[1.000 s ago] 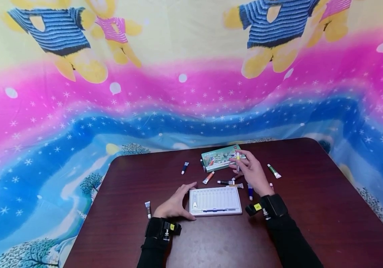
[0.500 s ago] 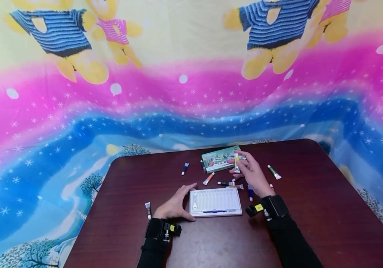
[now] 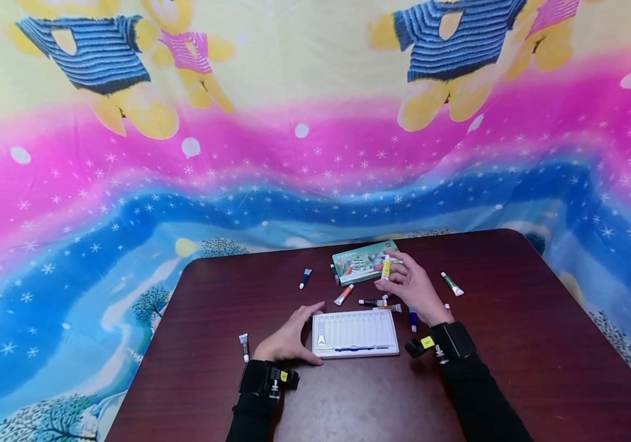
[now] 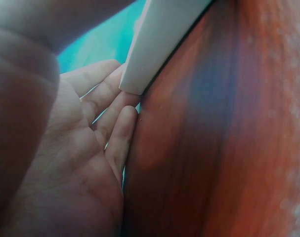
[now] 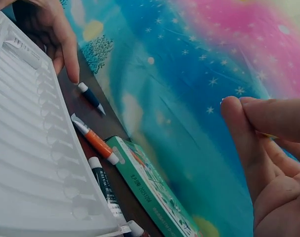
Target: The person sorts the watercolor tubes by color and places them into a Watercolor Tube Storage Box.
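In the head view a white plastic tray (image 3: pixel 355 331) with a row of slots lies before me. A white-looking paint tube (image 3: pixel 321 334) sits in its leftmost slot, and a blue paintbrush (image 3: pixel 361 348) along its front. My left hand (image 3: pixel 288 337) holds the tray's left side, thumb at the near corner and fingers at the far one; the left wrist view shows the fingertips against the tray corner (image 4: pixel 147 54). Behind the tray, my right hand (image 3: pixel 416 285) pinches a yellow paint tube (image 3: pixel 385 268) upright. Fingers mostly hide this tube in the right wrist view.
A green box (image 3: pixel 354 261) stands at the back of the table. Around the tray lie loose paint tubes: orange (image 3: pixel 344 294), dark blue (image 3: pixel 305 278), black (image 3: pixel 372 302), green (image 3: pixel 451 283), blue (image 3: pixel 413 320) and brown (image 3: pixel 244 347). A printed cloth (image 3: pixel 304 159) hangs behind.
The yellow tube has turned in my right fingers, showing more of its yellow side, and moved slightly left. My left hand and the tray have stayed put.
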Demonstrator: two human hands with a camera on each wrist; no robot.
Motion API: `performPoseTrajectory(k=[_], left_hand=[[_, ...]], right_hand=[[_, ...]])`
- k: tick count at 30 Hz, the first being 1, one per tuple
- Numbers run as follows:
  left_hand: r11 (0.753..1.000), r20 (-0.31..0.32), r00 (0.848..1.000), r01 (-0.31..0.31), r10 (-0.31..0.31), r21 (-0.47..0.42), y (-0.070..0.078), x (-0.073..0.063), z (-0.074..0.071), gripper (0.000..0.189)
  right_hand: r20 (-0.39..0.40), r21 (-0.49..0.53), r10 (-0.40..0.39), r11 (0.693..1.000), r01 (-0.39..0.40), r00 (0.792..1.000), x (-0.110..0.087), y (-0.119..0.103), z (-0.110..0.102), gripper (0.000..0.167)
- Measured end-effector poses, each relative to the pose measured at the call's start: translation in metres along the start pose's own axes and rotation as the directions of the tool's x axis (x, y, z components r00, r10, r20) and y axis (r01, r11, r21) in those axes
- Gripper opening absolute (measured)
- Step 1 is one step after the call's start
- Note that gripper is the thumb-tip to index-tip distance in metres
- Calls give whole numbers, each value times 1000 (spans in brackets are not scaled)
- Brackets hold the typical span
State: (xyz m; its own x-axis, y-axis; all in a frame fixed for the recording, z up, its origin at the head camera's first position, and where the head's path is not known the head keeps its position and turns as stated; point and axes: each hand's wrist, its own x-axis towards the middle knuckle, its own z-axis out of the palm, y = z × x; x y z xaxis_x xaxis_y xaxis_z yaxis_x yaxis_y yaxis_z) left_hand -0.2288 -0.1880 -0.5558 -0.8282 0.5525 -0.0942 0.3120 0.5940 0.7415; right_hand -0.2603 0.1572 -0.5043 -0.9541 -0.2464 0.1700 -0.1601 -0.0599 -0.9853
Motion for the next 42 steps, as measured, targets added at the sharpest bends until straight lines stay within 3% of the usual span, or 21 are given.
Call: performPoseTrajectory(k=[13,21,26,31,36,42], left_hand=[[1000,9,1000,3,-3,7,1,-1,-2,124],[1000,11,1000,-9,9,-5,1,-1,1,124],[1000,11,1000,-9,9,2,-1,-2,2,124],[1000,15,1000,-5,5,7,0,-3,-1,123],[1000,18,1000,-4,4,1,1,-2,-1,122],[1000,23,1000,-18,18,-3,-1,0,0,120]], right_hand=[[-2,-53,-18,998,18,1000,-2,5,1,73],[-68,-178,-47,983,34,997,-3,9,4,70],[-67,-193,6,981,-19,998,-4,20,31,70],[54,-261,59,964,-43,997,-6,34,77,66],[178,-372,70,928,2,981,-11,48,108,58],[176,-475,31,878,57,984,-14,57,120,50]])
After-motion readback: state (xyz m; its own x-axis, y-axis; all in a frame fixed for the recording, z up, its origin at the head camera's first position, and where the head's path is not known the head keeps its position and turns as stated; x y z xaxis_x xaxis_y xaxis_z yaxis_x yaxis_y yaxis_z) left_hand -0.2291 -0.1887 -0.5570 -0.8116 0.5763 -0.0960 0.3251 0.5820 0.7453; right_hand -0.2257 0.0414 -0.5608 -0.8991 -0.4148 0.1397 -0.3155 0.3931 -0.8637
